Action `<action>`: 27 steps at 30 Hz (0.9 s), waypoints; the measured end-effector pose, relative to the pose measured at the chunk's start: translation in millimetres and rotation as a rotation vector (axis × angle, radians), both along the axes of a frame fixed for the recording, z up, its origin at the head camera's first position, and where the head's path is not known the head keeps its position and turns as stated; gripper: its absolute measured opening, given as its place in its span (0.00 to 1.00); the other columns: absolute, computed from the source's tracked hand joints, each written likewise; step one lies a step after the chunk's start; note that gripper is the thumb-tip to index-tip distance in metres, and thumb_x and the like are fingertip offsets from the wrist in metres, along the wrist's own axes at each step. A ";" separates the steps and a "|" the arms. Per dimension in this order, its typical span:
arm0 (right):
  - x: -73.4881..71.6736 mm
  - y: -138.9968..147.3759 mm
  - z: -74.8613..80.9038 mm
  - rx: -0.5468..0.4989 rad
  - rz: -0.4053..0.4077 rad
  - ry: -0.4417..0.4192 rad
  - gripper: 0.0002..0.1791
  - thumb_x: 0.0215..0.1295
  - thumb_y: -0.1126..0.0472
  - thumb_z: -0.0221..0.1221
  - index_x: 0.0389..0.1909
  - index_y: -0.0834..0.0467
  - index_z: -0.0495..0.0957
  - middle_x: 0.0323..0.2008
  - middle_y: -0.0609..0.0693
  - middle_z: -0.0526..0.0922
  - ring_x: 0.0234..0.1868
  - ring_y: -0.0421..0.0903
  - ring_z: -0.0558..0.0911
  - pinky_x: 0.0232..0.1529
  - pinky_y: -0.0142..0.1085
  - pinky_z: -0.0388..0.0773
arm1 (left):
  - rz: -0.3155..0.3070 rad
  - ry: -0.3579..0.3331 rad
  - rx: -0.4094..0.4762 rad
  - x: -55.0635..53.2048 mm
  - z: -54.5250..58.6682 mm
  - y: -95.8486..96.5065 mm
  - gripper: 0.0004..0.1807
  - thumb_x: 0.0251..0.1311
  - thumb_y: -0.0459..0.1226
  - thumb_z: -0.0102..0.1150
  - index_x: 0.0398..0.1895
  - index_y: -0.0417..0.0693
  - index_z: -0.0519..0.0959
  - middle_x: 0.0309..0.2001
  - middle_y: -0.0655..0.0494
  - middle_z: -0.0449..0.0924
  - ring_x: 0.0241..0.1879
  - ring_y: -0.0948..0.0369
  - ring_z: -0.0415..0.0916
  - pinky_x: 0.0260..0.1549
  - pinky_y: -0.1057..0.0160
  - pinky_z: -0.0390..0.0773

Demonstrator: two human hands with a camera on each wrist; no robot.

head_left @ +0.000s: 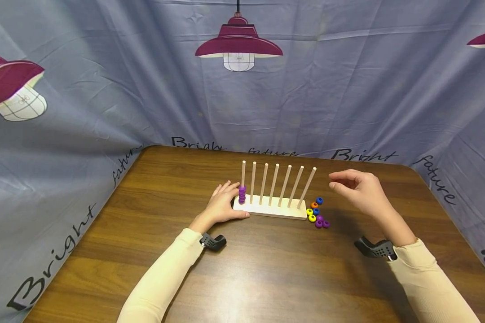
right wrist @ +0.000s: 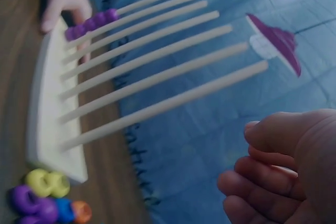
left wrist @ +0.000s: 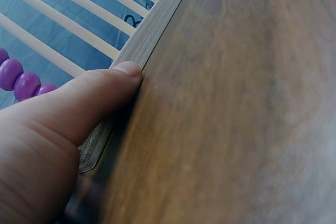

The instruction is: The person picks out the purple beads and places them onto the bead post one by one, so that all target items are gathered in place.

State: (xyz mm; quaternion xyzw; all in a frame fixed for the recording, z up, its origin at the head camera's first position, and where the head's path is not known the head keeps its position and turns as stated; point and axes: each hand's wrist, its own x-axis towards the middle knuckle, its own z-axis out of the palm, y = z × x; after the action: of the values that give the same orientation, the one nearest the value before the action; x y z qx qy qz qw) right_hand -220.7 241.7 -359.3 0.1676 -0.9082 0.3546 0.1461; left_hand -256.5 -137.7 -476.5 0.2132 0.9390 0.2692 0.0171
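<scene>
A pale wooden peg rack (head_left: 276, 211) with several upright pegs stands on the table. Its leftmost peg carries a stack of purple beads (head_left: 242, 194). My left hand (head_left: 222, 206) holds the rack's left end, thumb (left wrist: 113, 80) along the front edge of the base and fingers spread behind. To the right of the rack my right hand (head_left: 361, 190) is raised above the table, fingers loosely bent and nothing visible between them. Below and left of it, loose beads lie by the base's right end: yellow (head_left: 312, 218), orange (head_left: 314, 205), blue (head_left: 319, 200) and purple (head_left: 326, 224).
The brown wooden table (head_left: 266, 269) extends around the rack. A grey-blue curtain (head_left: 307, 98) printed with lamps and lettering hangs behind it and along the sides. Each wrist wears a black camera mount (head_left: 214, 242).
</scene>
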 end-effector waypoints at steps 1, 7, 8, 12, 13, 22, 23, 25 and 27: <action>1.8 2.5 -4.6 0.005 -0.004 -0.008 0.11 0.61 0.66 0.69 0.45 0.63 0.87 0.40 0.61 0.89 0.30 0.22 0.77 0.29 0.19 0.75 | 0.001 -0.001 -0.002 0.1 0.3 0.2 0.40 0.47 0.58 0.74 0.63 0.50 0.79 0.78 0.47 0.62 0.81 0.44 0.49 0.81 0.41 0.42; 13.7 13.6 -31.1 0.031 -0.013 -0.056 0.12 0.60 0.66 0.69 0.45 0.64 0.87 0.40 0.62 0.89 0.30 0.22 0.76 0.28 0.20 0.74 | 0.001 -0.006 -0.006 0.0 2.4 1.1 0.41 0.47 0.58 0.74 0.65 0.50 0.78 0.78 0.47 0.62 0.81 0.44 0.49 0.81 0.41 0.42; 15.4 14.9 -35.7 0.037 -0.013 -0.063 0.13 0.60 0.66 0.70 0.45 0.64 0.87 0.40 0.62 0.90 0.30 0.22 0.76 0.28 0.20 0.74 | 0.000 -0.005 -0.004 0.0 2.7 1.1 0.41 0.47 0.58 0.74 0.65 0.50 0.78 0.78 0.47 0.62 0.81 0.44 0.49 0.81 0.41 0.42; 19.9 19.2 -54.2 0.058 -0.015 -0.095 0.14 0.59 0.65 0.71 0.46 0.65 0.87 0.40 0.61 0.90 0.31 0.22 0.76 0.29 0.21 0.75 | -0.001 -0.006 -0.004 0.3 3.0 0.6 0.41 0.47 0.58 0.74 0.65 0.50 0.78 0.78 0.47 0.62 0.81 0.44 0.49 0.81 0.41 0.42; 21.0 19.8 -58.3 0.065 -0.019 -0.106 0.14 0.59 0.65 0.71 0.46 0.64 0.87 0.40 0.61 0.90 0.32 0.22 0.76 0.29 0.21 0.75 | -0.001 -0.008 -0.002 0.4 3.3 0.5 0.41 0.47 0.58 0.74 0.65 0.50 0.78 0.78 0.47 0.62 0.81 0.44 0.48 0.81 0.41 0.42; 28.2 20.3 -81.9 0.093 -0.019 -0.188 0.15 0.58 0.64 0.71 0.46 0.64 0.87 0.37 0.57 0.91 0.32 0.24 0.79 0.32 0.24 0.79 | 0.002 -0.014 0.001 0.8 3.0 -1.5 0.42 0.48 0.58 0.74 0.66 0.50 0.77 0.78 0.47 0.61 0.81 0.44 0.48 0.81 0.40 0.42; 28.7 20.4 -83.7 0.094 -0.019 -0.198 0.15 0.58 0.64 0.71 0.46 0.64 0.87 0.37 0.57 0.91 0.32 0.24 0.79 0.32 0.24 0.79 | 0.001 -0.010 0.001 0.9 2.7 -1.5 0.42 0.48 0.58 0.74 0.66 0.50 0.77 0.78 0.47 0.62 0.81 0.44 0.49 0.81 0.40 0.42; 29.7 21.1 -87.1 0.096 -0.018 -0.203 0.15 0.57 0.64 0.72 0.45 0.63 0.87 0.35 0.55 0.91 0.31 0.25 0.80 0.32 0.24 0.79 | -0.002 -0.007 0.002 1.0 2.3 -1.2 0.42 0.48 0.58 0.74 0.66 0.50 0.77 0.78 0.47 0.62 0.81 0.43 0.49 0.81 0.40 0.42; 30.9 22.0 -89.9 0.099 -0.020 -0.200 0.14 0.56 0.64 0.72 0.44 0.63 0.87 0.33 0.53 0.90 0.30 0.25 0.79 0.31 0.24 0.79 | -0.004 -0.005 0.003 1.0 1.7 -0.3 0.41 0.48 0.58 0.74 0.65 0.50 0.78 0.78 0.46 0.62 0.81 0.43 0.49 0.81 0.40 0.42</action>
State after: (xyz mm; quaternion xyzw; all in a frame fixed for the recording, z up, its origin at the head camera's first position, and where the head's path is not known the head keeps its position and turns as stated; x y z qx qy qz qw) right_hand -189.9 263.8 -449.3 0.1292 -0.9362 0.3230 0.0498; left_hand -255.5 -138.0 -474.8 0.2143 0.9381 0.2712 0.0199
